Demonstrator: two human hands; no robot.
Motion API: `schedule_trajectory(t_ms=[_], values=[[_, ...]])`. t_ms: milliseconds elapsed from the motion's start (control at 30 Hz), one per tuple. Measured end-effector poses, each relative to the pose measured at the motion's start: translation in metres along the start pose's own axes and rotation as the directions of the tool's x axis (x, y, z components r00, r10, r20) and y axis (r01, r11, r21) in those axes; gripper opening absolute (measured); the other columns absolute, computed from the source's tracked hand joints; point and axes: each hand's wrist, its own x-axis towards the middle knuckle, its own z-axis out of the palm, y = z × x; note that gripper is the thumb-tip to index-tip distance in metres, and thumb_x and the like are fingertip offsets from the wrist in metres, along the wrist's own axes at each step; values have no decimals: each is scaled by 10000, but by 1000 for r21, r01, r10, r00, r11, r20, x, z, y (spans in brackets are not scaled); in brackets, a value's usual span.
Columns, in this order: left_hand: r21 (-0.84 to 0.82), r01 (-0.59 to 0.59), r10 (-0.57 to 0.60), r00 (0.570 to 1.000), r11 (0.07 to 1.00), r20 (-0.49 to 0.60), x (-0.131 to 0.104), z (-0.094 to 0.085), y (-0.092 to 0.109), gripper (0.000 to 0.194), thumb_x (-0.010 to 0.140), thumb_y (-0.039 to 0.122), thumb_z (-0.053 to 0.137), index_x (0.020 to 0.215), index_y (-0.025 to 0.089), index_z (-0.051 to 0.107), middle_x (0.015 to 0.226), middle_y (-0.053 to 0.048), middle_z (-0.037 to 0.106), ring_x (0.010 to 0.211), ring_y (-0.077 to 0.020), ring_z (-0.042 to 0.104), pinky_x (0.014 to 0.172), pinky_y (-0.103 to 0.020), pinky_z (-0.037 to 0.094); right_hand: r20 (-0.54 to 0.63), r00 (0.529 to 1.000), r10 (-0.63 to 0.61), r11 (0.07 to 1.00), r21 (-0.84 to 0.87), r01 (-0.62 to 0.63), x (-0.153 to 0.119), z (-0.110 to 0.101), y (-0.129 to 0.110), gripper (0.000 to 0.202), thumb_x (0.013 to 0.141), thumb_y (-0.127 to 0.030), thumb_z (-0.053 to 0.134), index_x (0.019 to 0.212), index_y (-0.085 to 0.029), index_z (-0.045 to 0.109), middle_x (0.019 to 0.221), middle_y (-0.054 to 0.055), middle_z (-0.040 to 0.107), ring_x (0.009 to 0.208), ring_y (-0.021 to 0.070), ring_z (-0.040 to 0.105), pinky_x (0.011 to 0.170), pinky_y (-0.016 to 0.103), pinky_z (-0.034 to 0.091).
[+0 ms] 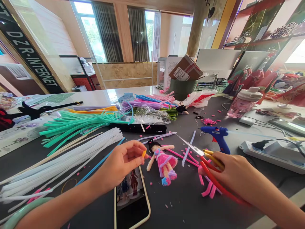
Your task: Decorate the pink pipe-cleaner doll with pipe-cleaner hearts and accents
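My left hand (121,162) is closed, pinching a short yellow-orange piece (144,153), which looks like cut pipe cleaner. Red-handled scissors (200,153) are gripped in my right hand (234,171), blades pointing up and left and slightly apart. A yellow-orange length (213,156) shows against that hand's fingers; whether it belongs to the scissors I cannot tell. Between the hands lies a small pipe-cleaner doll (163,162) with black hair and a pink dress. Below my left hand is a phone (132,203) with figures on its screen, partly covered by the fingers.
White pipe cleaners (71,159) and green ones (81,122) lie to the left. A blue glue gun (219,136) rests at right, near a power strip (274,152) and a pink bottle (244,101). Pink offcuts (209,189) are scattered by the scissors.
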Motion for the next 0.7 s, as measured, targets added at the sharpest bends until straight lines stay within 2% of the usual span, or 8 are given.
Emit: schedule_trajectory(t_ms=[100, 233, 367, 500, 700], values=[[-51, 31, -30, 1000, 998, 3, 0, 2, -1, 354, 703, 261, 762, 1030, 207, 637, 841, 3, 710, 814, -194, 693, 821, -355, 579, 58, 998, 12, 991, -130, -5, 15, -2, -3, 447, 872, -561, 411, 864, -178, 643, 838, 158, 737, 763, 329, 708, 610, 365, 468], [-56, 62, -60, 997, 996, 45, 0, 6, 3, 193, 704, 229, 723, 890, 188, 691, 844, -9, 729, 808, -184, 692, 826, -332, 571, 87, 995, 42, 985, -169, -27, 32, -2, -13, 390, 897, -492, 436, 816, -172, 644, 863, 176, 722, 778, 317, 713, 591, 342, 445], [-39, 61, -58, 996, 997, 73, 3, 10, 8, 70, 700, 217, 695, 764, 192, 709, 715, 22, 702, 704, -156, 673, 771, -293, 567, 94, 993, 66, 983, -180, -48, 45, -3, -23, 270, 879, -382, 489, 774, -187, 644, 893, 148, 723, 796, 299, 716, 557, 308, 408], [-19, 47, -46, 996, 999, 80, 7, 11, 11, 55, 687, 229, 671, 718, 200, 706, 663, 32, 686, 673, -147, 666, 748, -272, 561, 103, 991, 87, 982, -179, -67, 54, -2, -29, 208, 832, -364, 560, 814, -179, 655, 846, 129, 717, 767, 313, 711, 523, 302, 373], [50, 33, -37, 997, 998, 64, 8, 13, 13, 89, 681, 281, 643, 730, 207, 633, 673, 36, 679, 670, -156, 698, 708, -268, 571, 103, 993, 61, 986, -159, -44, 56, -1, -31, 215, 831, -354, 541, 810, -175, 656, 867, 132, 711, 752, 305, 706, 516, 302, 360]])
